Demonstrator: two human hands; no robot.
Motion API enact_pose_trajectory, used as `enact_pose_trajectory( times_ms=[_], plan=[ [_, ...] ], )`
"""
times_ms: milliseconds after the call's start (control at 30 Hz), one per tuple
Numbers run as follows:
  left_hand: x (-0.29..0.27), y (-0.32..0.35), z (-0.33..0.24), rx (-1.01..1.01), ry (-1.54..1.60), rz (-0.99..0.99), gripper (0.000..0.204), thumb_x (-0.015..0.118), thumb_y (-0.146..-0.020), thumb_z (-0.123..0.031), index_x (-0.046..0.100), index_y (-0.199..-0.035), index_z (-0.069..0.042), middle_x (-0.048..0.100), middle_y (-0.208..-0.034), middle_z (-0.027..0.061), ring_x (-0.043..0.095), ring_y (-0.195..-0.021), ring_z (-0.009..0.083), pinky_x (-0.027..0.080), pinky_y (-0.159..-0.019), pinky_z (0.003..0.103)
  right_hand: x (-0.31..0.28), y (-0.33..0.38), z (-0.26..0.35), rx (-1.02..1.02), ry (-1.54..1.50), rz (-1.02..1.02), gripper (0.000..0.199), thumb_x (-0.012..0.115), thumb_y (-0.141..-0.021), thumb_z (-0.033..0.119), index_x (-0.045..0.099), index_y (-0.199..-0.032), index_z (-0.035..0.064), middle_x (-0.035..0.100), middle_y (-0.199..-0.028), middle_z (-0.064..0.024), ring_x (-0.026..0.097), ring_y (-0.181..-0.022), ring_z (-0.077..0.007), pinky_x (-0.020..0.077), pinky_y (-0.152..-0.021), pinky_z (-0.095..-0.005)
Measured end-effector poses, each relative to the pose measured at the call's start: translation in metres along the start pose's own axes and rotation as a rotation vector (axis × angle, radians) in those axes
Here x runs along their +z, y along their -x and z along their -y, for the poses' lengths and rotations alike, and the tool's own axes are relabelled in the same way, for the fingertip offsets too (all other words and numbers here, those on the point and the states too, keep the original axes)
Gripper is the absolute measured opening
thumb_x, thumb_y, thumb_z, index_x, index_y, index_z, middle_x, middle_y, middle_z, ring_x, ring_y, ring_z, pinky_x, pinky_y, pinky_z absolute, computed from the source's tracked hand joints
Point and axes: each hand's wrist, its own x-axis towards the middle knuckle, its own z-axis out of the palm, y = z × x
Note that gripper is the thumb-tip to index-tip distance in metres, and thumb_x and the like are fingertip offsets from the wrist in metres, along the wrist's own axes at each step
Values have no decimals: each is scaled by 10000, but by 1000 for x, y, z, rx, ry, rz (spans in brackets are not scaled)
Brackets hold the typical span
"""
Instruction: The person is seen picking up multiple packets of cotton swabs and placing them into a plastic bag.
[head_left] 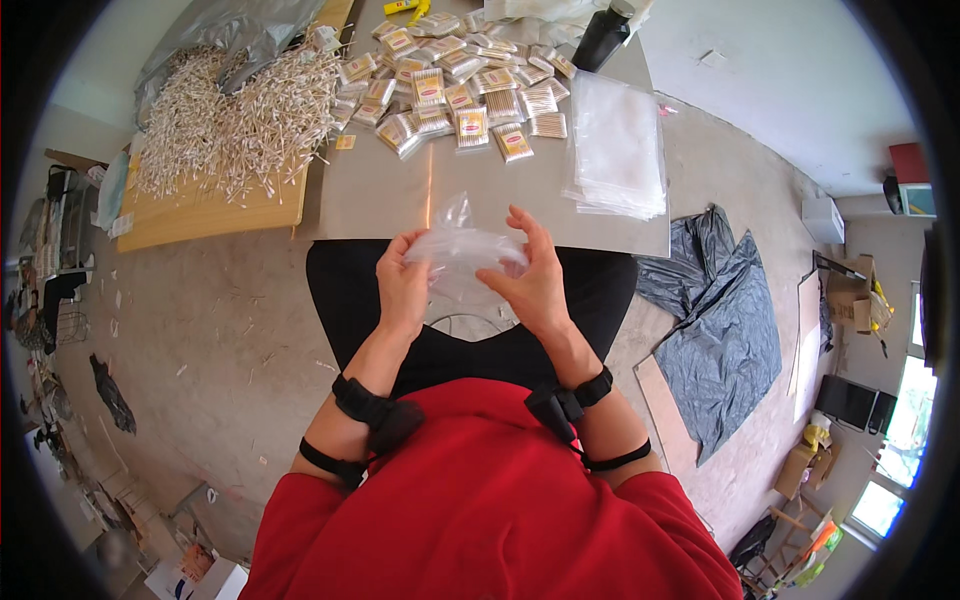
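Both my hands hold one small clear plastic bag (462, 243) in front of my lap, just below the near edge of the grey table (480, 200). My left hand (402, 282) pinches the bag's left side. My right hand (528, 275) grips its right side with the fingers curled over it. The bag looks empty and crumpled. Beyond it on the table lie several filled packets of cotton swabs (455, 90), and a stack of empty clear bags (615, 145) sits at the right.
A big loose heap of cotton swabs (235, 120) covers a wooden board (215, 210) at the left, under a grey plastic sack (225, 30). A dark bottle (603, 35) stands at the table's back. Dark plastic sheeting (725, 330) lies on the floor to the right.
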Motion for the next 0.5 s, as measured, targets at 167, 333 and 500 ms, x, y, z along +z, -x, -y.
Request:
enact_pose_trajectory(
  times_ms=[167,333,500],
  plan=[
    [6,-12,14,-180,150,-89,190,565,-856,-108,575,-1005,10,619,-921,60,582,-784,113,485,-692,252,10,15,-26,-160,638,-44,631,758,-633,87,518,-1208,-14,596,-1037,-182,596,-946,-329,491,-805,-363],
    [5,-6,-1,132,-543,80,471,657,-779,-62,495,-1219,-24,634,-957,135,629,-832,226,504,-744,331,5,13,-18,-124,631,-127,379,671,-706,51,595,-1065,-46,628,-989,-214,626,-919,-353,498,-802,-377],
    [2,4,17,386,-1043,78,634,667,-745,-39,405,-1322,-43,611,-1055,178,630,-897,278,494,-788,361,3,-9,-29,-201,589,-306,308,517,-753,-28,584,-1054,-38,622,-948,-241,612,-905,-382,480,-811,-417]
  ],
)
